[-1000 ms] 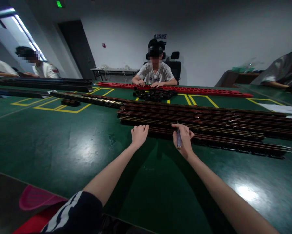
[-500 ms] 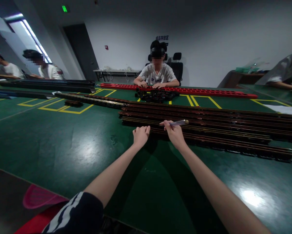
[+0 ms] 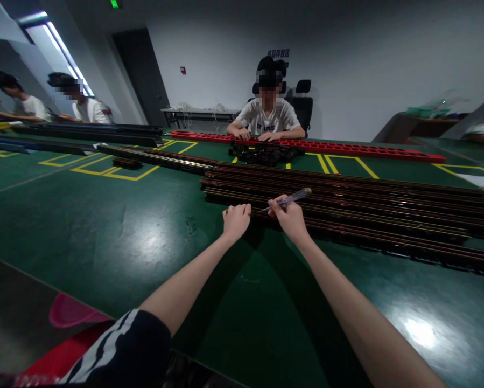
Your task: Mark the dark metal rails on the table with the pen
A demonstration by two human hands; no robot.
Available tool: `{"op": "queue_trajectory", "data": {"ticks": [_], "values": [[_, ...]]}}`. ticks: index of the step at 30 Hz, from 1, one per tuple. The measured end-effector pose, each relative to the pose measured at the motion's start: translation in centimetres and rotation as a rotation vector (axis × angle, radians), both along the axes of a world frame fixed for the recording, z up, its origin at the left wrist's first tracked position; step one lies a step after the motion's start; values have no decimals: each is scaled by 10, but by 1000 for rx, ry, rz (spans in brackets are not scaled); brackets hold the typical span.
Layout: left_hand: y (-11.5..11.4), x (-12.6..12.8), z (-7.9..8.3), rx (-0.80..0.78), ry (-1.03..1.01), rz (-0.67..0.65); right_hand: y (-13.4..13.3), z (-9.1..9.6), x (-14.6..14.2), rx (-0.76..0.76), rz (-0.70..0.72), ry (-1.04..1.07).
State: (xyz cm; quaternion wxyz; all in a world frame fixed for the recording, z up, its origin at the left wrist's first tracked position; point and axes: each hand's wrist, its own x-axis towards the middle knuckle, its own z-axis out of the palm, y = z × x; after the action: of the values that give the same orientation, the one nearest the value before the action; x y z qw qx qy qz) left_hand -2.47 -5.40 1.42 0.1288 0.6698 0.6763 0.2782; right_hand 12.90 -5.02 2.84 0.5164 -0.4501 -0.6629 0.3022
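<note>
My right hand [image 3: 290, 220] is closed around the clear handle of a small screwdriver [image 3: 292, 198]. Its thin shaft points left and down towards the nearest long dark strip [image 3: 346, 233], which has coppery edges. At the left end of that strip, my left hand [image 3: 237, 221] is closed with curled fingers; they hide the strip's tip. Just beyond both hands lies a bundle of similar long strips [image 3: 233, 186], side by side and running to the right.
Across the green table [image 3: 104, 226], a person [image 3: 268, 116] has both hands at a long red slotted rail [image 3: 387, 152]. A pile of black parts [image 3: 261, 153] sits before them. Dark channels [image 3: 92, 132] lie at the far left, where other people sit. A pink basket [image 3: 74, 311] is below the table edge.
The view has shifted slightly. The screwdriver is now tilted more steeply, handle end raised, and its shaft shows between my hands. My left hand stays at the strip's end.
</note>
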Motion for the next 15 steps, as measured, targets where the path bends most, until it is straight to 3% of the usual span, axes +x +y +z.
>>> {"op": "queue_trajectory", "data": {"ticks": [15], "values": [[-1, 1, 2, -6, 18, 19, -3, 4, 0, 1, 56, -132]]}}
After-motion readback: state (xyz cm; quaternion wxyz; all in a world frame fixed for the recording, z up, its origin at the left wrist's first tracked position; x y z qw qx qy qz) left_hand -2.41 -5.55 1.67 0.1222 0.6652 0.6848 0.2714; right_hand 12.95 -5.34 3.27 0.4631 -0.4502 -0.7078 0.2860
